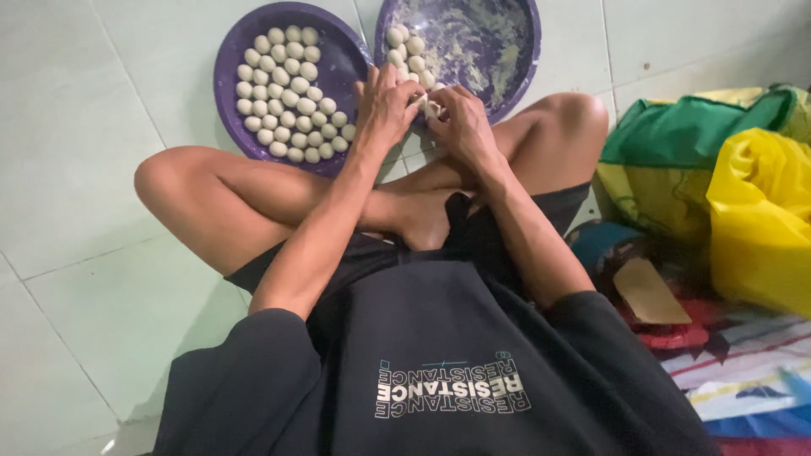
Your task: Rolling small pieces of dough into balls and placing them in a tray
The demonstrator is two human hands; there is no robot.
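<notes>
Both hands [427,110] pinch soft pale dough [428,105]; round balls [291,93] fill purple tray [228,63].

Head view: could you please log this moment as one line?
left hand: on dough piece | right hand: on same piece | left purple tray: rows of dough balls | right purple tray: few balls, floury

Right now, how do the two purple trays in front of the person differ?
The left tray holds many pale dough balls packed in rows; the right tray holds only a few, at its left edge. The left tray's bare surface looks clean; the right tray's is smeared whitish. Both hands work over the right tray. Both are round, purple, on the tiled floor.
</notes>
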